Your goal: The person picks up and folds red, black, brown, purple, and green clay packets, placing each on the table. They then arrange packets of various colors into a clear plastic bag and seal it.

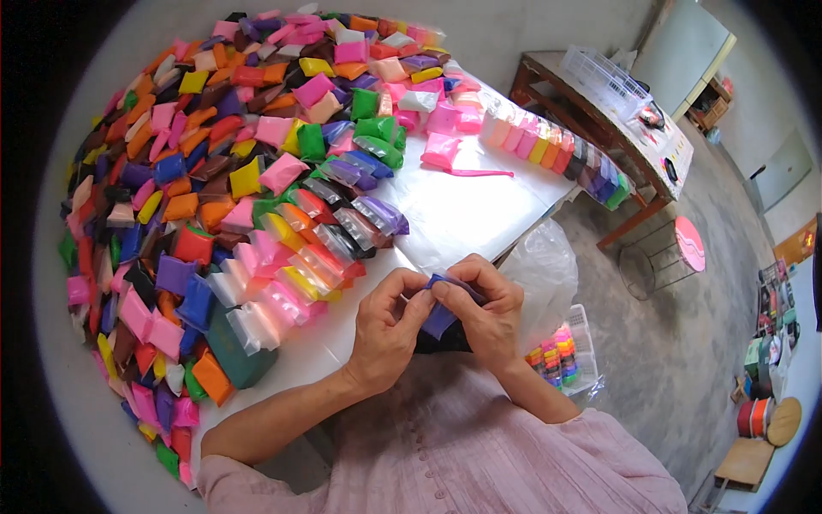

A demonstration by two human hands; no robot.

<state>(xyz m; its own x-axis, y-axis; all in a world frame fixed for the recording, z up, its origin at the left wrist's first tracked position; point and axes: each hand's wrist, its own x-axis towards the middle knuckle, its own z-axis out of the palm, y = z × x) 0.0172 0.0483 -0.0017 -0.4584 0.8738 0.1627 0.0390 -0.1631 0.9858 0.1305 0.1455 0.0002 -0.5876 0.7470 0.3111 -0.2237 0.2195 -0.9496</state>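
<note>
Close to my body, at the table's front edge, a small blue-purple packet (438, 320) is pinched between my two hands. My left hand (387, 319) grips its upper left edge with thumb and forefinger. On the other side, my right hand (486, 307) has thumb and fingers closed on the packet's top. Part of the packet is hidden behind the fingers. Left of my hands lie rows of clear-topped packets (295, 274) in pink, yellow, red and black. A pink plastic stick (479, 173) rests on the white table surface (445, 214) beyond, beside a pink packet (441, 150).
A large heap of coloured packets (180, 206) covers the table's left and back. Another packet row (556, 154) runs along the right edge. A clear plastic bag (544, 265) hangs above a white basket (584, 347) of packets. A pink-topped stool (688, 244) stands farther right.
</note>
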